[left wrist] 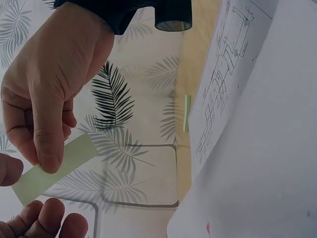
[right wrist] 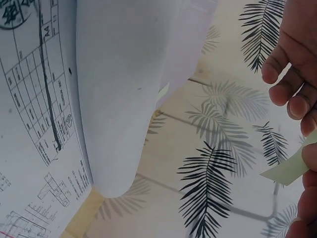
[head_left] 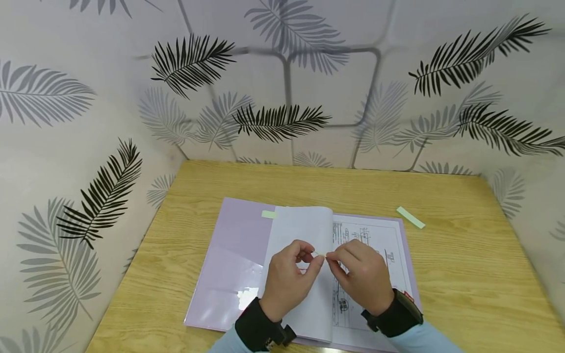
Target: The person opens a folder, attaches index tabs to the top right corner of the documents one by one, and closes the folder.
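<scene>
Both hands meet above an open lilac folder point(head_left: 234, 250). Between them is a small pale green paper strip point(left wrist: 77, 153), probably a sticky note. My right hand point(head_left: 364, 274) pinches it between thumb and fingers. The thumb and fingertips of my left hand point(head_left: 289, 279) hold its other end, and part of the strip hangs free in the right wrist view. Beneath the hands lies a blank white page point(head_left: 300, 223), turned to the left, beside a sheet with printed technical drawings point(head_left: 397, 260). A green tab point(head_left: 269, 214) sticks out from the white page's upper left edge.
Another pale green strip point(head_left: 411, 217) lies on the wooden table point(head_left: 463, 274), right of the folder. Walls covered with a leaf pattern point(head_left: 282, 142) stand behind and beside the table. Each wrist carries a black band point(head_left: 399, 314).
</scene>
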The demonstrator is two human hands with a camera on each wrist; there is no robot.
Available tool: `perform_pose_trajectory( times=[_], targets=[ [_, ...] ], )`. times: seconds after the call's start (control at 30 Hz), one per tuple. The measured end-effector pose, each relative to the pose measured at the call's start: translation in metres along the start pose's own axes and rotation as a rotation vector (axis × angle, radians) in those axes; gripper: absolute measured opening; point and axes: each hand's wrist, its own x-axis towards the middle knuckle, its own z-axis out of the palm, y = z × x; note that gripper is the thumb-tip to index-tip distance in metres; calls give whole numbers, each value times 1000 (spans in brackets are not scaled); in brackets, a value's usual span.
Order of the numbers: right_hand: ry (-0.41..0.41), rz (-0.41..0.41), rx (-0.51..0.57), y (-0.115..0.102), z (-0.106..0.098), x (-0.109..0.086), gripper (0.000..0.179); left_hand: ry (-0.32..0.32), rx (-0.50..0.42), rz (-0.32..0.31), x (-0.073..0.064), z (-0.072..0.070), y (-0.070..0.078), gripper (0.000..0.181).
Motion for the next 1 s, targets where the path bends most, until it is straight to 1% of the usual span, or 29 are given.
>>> perform_pose_trajectory(
  times=[0.07,0.13,0.17,0.23,0.27,0.33,0.37,0.43,0.53,0.57,0.63,0.67,0.7,0.77,0.8,0.87,0.93,1.0],
  targets=[
    [-7,-16,-23,0,0,0,4,6,7,-4,0,1,0,21],
    [-14,-25,-34,0,1,0,9,11,14,-5,-1,1,0,21],
    [-17,-26,-35,0,2,-1,9,15,18,-2,-1,1,0,21],
    [-26,-6,0,0,3,-2,8,22,30,5,0,2,-1,20],
    [-33,15,42,1,3,-2,8,22,37,9,0,1,-1,20],
    [-67,92,161,2,3,-4,11,16,46,23,0,1,-1,21],
    [-86,145,249,3,2,-4,13,10,52,33,0,0,-1,21],
    [-130,277,460,5,-2,-4,20,-10,69,69,1,-1,-1,22],
    [-234,503,753,10,-9,-2,22,-51,105,156,3,-2,2,22],
    [-272,574,828,12,-12,-1,22,-64,117,189,4,-3,3,22],
    [-357,680,927,16,-16,1,21,-88,141,259,6,-3,6,23],
    [-394,720,974,17,-18,1,22,-99,148,287,7,-3,7,24],
    [-419,742,1014,19,-19,1,22,-110,150,311,8,-2,7,25],
    [-445,758,1074,23,-22,-1,23,-124,163,350,10,-2,8,27],
    [-445,757,1103,26,-23,-2,23,-131,173,366,11,-1,9,28],
    [-434,751,1120,32,-26,-5,21,-143,197,382,13,1,9,32],
    [-411,759,1087,42,-31,-7,20,-146,223,387,15,4,10,34],
    [-380,784,1016,55,-37,-9,20,-157,252,390,17,8,12,34]
  ],
)
